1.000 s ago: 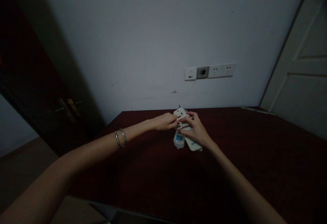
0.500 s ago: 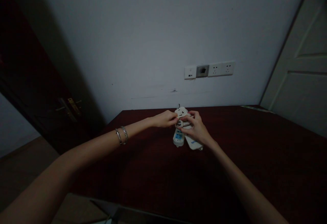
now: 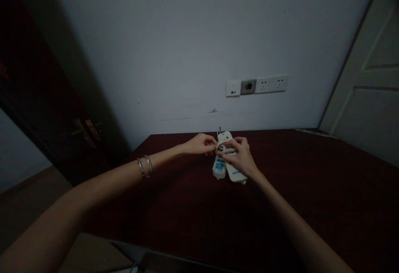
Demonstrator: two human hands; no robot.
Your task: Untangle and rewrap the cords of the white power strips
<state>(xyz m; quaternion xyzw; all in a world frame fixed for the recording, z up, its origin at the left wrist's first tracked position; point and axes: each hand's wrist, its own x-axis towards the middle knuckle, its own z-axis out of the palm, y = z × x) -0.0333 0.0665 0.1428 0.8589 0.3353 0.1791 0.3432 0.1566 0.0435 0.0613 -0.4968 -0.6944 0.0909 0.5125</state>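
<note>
Two white power strips lie side by side on the dark red table (image 3: 174,206). One is a narrower strip with blue sockets (image 3: 219,167); the other, a wider strip with blue lettering (image 3: 236,175), is partly covered by my right hand. Above them my right hand (image 3: 240,156) grips a white plug (image 3: 230,150) between thumb and fingers. A white cord (image 3: 220,143) curves around in front of the plug. From the left, my left hand (image 3: 202,144) pinches at this cord's edge with thumb and fingertips; the exact contact is small and dim.
The pale wall behind carries a row of wall sockets (image 3: 270,84) and a grey switch plate (image 3: 248,86). A dark door with a handle (image 3: 87,131) stands at left, a white panelled door (image 3: 370,94) at right.
My left hand has shifted slightly left, its fingers more rounded, with a gap showing behind the fingertips. The cord now shows more as a loop by the plug. My right hand stays nearly in place.
</note>
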